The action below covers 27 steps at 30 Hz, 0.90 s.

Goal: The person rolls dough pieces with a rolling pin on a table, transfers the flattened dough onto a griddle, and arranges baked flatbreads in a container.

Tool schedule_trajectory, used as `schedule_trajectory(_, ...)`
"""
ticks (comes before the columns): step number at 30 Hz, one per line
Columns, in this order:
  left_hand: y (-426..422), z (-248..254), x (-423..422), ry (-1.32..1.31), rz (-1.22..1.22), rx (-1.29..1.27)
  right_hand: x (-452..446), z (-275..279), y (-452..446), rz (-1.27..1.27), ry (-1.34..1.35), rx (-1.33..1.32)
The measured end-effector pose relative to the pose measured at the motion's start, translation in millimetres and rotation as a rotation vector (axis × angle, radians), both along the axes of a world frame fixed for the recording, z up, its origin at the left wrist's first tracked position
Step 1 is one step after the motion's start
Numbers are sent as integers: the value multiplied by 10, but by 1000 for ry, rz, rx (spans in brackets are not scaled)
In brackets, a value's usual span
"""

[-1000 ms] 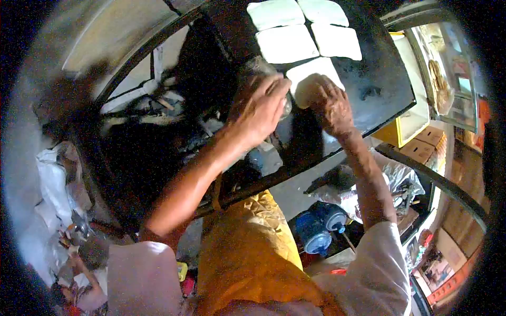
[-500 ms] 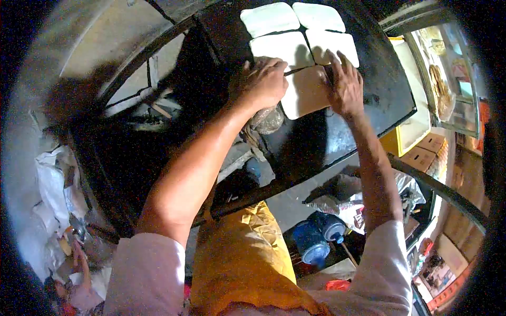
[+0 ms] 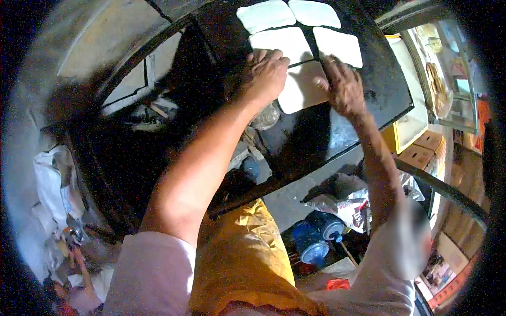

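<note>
Settling one near dough sheet [image 3: 301, 95], by judgement, with fingers at two of its sides. Left hand [image 3: 268, 76]: fingers bent, close together, tips over the near part of the middle-left sheet [image 3: 282, 41]; whether they pinch cannot be told. Right hand [image 3: 345, 87]: fingers somewhat spread, thumb well apart and over the right side of the near dough sheet, fingertips by the middle-right sheet [image 3: 338, 46]; contact uncertain.

Near dough sheet: white, four-cornered, partly shaded; lies flat on a black plate [image 3: 382, 79], between the hands, closest of five to the plate's near edge. Gap to the middle-left sheet: a thin dark line.

Handling, as judged: finger pads laid flat, since tips may dent soft dough; light, even pressure from both sides, so the sheet slides without stretching or folding; dark gap preserved, lest neighbouring edges join; right thumb lifted clear before any withdrawal, as it could drag a corner.

Outward: far-left sheet [image 3: 266, 15] and far-right sheet [image 3: 315, 13], towards the plate's far edge. Rounded lump [image 3: 266, 118], by the left wrist, material unclear. Yellow-edged tray [image 3: 420, 124], one, beyond the plate's right corner. Blue water jugs [image 3: 310, 242], below the near edge.
</note>
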State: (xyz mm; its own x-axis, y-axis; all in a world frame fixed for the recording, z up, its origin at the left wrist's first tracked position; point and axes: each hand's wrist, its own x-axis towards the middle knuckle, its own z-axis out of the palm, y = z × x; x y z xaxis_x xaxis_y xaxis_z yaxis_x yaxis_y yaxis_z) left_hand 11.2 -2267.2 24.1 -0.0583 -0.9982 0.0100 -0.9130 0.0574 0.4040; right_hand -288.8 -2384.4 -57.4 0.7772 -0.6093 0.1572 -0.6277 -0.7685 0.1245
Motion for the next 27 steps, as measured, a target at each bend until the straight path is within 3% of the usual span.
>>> schedule_trajectory(2, 87, 96, 31, 4, 5, -41, 450, 529, 721, -8, 59, 132)
schedule_trajectory(5, 469, 166, 66, -32, 5, -242, 763, 736, 1094, -82, 76, 226)
schedule_trajectory(6, 708, 218, 73, 190, -16, -273, 778, 632, 1061, -142, 188, 202)
schedule_trajectory(7, 983, 276, 114, 408, -34, -303, 772, 521, 1043, -158, 179, 175)
schedule_trajectory(9, 1717, 390, 257, 557, -94, -185, 713, 350, 1065, -129, 20, 108)
schedule_trajectory(13, 3484, 483, 746, 531, -73, -150, 912, 881, 1495, -105, -176, 179)
schedule_trajectory(15, 4527, 352, 1063, 555, 180, 38, 1112, 1122, 1808, -96, -316, 201)
schedule_trajectory(16, 4979, 325, 1304, 541, 342, -29, 1281, 1208, 2025, -132, -319, 141)
schedule_trajectory(18, 5871, 268, 1775, 541, 670, -175, 1682, 1449, 2590, -71, -418, 286)
schedule_trajectory(19, 6414, 111, 1959, 704, 931, -127, 1790, 1571, 2897, 5, -422, 281)
schedule_trajectory(21, 7376, -125, 2582, 1247, 1318, -463, 2179, 1752, 3783, 47, -396, 257)
schedule_trajectory(23, 8456, -473, 3400, 941, 1411, -662, 2449, 1754, 4687, 55, -449, 387)
schedule_trajectory(25, 9168, -102, 3989, 998, 1746, -787, 2641, 1615, 5483, 185, -375, 429)
schedule_trajectory(26, 9341, -329, 4477, 969, 1761, -795, 2860, 1336, 5577, 282, -275, 456)
schedule_trajectory(27, 9816, -358, 4783, 949, 1754, -853, 3001, 1421, 5937, 397, -197, 445)
